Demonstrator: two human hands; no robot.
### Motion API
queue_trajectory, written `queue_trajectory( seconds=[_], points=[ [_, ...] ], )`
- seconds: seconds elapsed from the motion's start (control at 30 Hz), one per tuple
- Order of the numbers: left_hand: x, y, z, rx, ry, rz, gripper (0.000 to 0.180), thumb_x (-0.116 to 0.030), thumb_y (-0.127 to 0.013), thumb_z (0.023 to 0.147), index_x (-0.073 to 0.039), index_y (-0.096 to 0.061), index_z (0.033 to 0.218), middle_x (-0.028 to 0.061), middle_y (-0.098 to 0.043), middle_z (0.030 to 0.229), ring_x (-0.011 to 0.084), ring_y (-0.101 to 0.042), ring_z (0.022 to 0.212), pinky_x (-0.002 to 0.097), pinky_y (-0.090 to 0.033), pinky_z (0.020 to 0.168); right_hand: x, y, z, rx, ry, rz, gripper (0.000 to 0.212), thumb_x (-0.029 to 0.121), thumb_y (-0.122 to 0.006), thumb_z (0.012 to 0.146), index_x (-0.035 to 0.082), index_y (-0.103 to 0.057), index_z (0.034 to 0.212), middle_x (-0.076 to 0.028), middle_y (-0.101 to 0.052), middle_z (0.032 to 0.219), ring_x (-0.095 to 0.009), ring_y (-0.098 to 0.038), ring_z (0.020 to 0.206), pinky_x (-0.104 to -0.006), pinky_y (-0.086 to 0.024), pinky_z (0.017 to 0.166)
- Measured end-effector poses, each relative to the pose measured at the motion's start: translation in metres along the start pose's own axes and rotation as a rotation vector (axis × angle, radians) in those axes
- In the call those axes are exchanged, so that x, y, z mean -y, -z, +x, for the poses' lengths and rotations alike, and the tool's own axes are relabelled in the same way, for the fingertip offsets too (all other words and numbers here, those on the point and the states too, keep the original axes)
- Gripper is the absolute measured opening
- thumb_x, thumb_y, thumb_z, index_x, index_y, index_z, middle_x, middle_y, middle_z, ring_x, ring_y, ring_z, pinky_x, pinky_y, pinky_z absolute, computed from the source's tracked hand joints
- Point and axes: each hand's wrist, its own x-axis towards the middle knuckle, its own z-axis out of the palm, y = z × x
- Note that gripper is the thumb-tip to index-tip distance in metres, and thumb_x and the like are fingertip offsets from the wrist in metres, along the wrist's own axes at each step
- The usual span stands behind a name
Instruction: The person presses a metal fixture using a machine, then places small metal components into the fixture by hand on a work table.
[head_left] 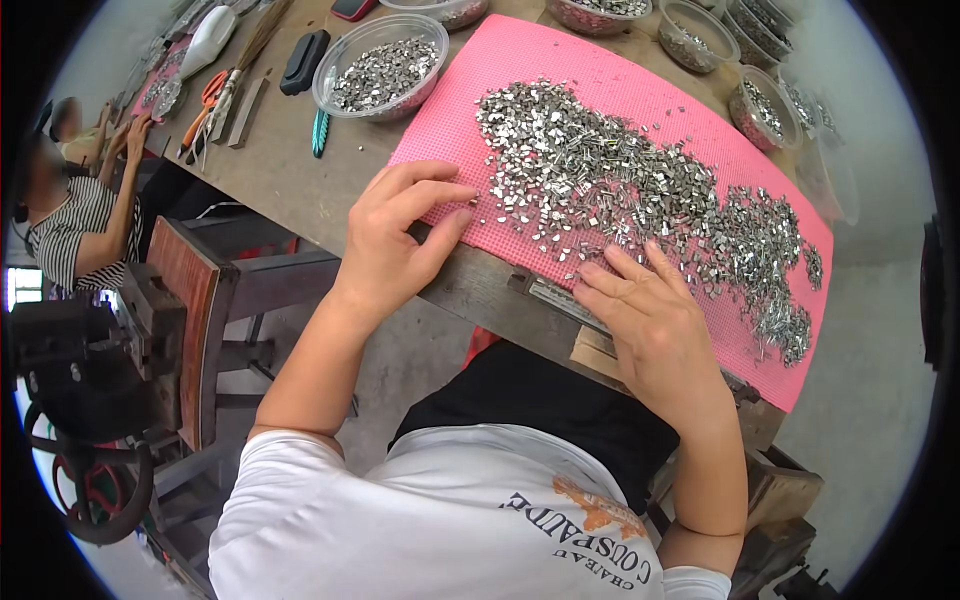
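On the near edge of the worn wooden table [300, 190], both bare hands rest on a bright pink dimpled rubber mat [560, 70] strewn with a wide heap of small shiny metal pieces [620, 180]. The left hand [395, 240] comes in from the lower left on a bent forearm, wrist arched, palm down; its fingers curve rightward, with index and thumb drawn close together at the heap's left fringe, though whether a piece sits between them is too small to tell. The right hand [650, 320] lies flat at the mat's near edge, forearm rising from the lower right, fingers stretched out and slightly spread, their tips touching the lower margin of the metal pieces; its grip is apart, holding nothing. Beyond the left hand stands a round clear plastic tub [380, 65] filled with similar metal pieces, just beside the mat's far left corner. More clear tubs [765, 110] of pieces line the far and right sides of the mat. Farther left on the table lie orange-handled scissors [208, 95] and a black oblong case [304, 62]. At the far left, another person in a striped top [70, 235] sits by the table.
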Motion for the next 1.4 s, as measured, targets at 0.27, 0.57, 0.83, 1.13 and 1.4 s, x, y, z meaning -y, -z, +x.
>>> queue_trajectory(
  seconds=[0.27,0.57,0.83,1.13,1.4],
  points=[
    [-0.016,-0.009,0.007,0.068,-0.125,0.004,0.022,-0.005,-0.084,0.075,-0.009,-0.078,0.096,0.0091,-0.072,0.111,0.0283,-0.068,0.104,0.0389,-0.054,0.088,-0.005,-0.002,0.004,-0.177,-0.033,-0.053,0.026,-0.001,-0.070,0.085,0.004,-0.076,0.110,-0.011,-0.074,0.113,-0.032,-0.067,0.120,-0.0539,-0.041,0.115],
    [-0.024,-0.033,0.017,0.103,-0.189,0.040,0.020,-0.006,-0.085,0.074,-0.011,-0.079,0.093,0.0081,-0.071,0.112,0.0324,-0.065,0.113,0.0420,-0.054,0.094,-0.008,-0.018,0.016,-0.320,-0.047,-0.015,0.013,0.005,-0.078,0.082,0.006,-0.073,0.095,-0.005,-0.069,0.096,-0.027,-0.064,0.099,-0.0461,-0.046,0.096],
    [-0.019,-0.033,0.035,0.221,-0.414,0.218,0.020,-0.007,-0.080,0.070,-0.014,-0.078,0.088,0.0051,-0.070,0.116,0.0329,-0.063,0.121,0.0439,-0.054,0.096,-0.019,-0.023,0.016,-0.308,-0.043,-0.030,0.012,0.004,-0.075,0.081,0.007,-0.072,0.092,-0.003,-0.065,0.091,-0.025,-0.061,0.094,-0.0418,-0.045,0.090],
    [-0.008,-0.044,0.051,0.307,-0.660,0.377,0.015,-0.020,-0.068,0.082,-0.014,-0.067,0.095,0.0035,-0.066,0.115,0.0264,-0.061,0.124,0.0423,-0.049,0.103,-0.027,-0.018,0.026,-0.217,0.007,-0.061,0.010,0.008,-0.069,0.078,0.009,-0.073,0.087,-0.002,-0.061,0.087,-0.022,-0.058,0.093,-0.0388,-0.044,0.087],
    [-0.011,-0.044,0.050,0.328,-0.540,0.265,0.018,-0.023,-0.074,0.081,-0.012,-0.067,0.093,0.0027,-0.065,0.111,0.0254,-0.061,0.120,0.0411,-0.048,0.103,-0.031,-0.014,0.032,-0.174,-0.025,-0.022,0.008,0.008,-0.065,0.084,0.008,-0.073,0.082,-0.003,-0.060,0.089,-0.022,-0.057,0.094,-0.0376,-0.044,0.087]
  ],
)
